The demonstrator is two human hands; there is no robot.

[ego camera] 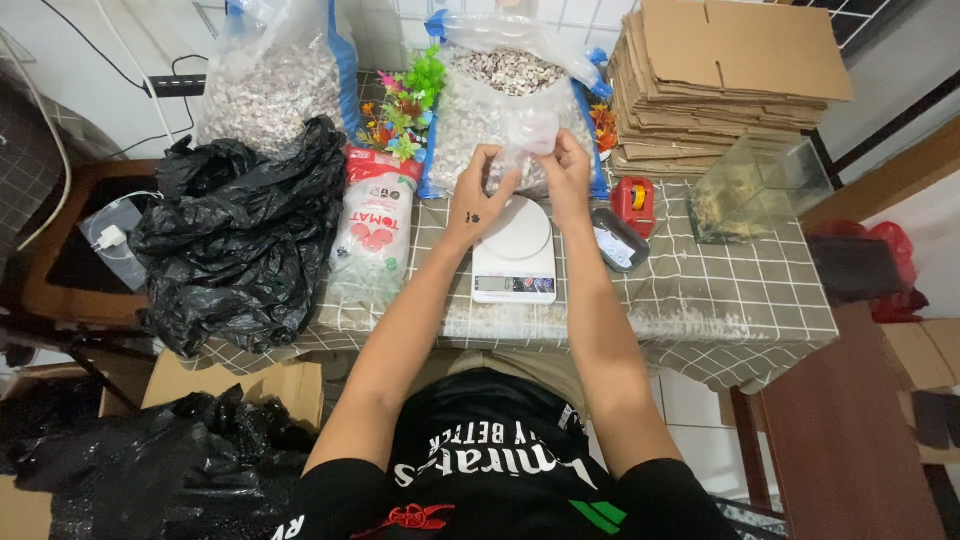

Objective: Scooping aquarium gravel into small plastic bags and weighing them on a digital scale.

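Centre of frame, over the checked worktop (700, 300): white kitchen scale (514, 252) nearest. Above it, left hand (478, 195) and right hand (568, 170), each grip pinching a small clear plastic bag (525, 135). Behind, large open sack of pebbles (500, 90); flattened cartons (720, 80) upper right.

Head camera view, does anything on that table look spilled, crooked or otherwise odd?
Nothing looks spilled. Both hands, left hand and right hand, hold a small clear bag above the white scale. Only the cardboard stack sits a little uneven, its top sheets skewed.
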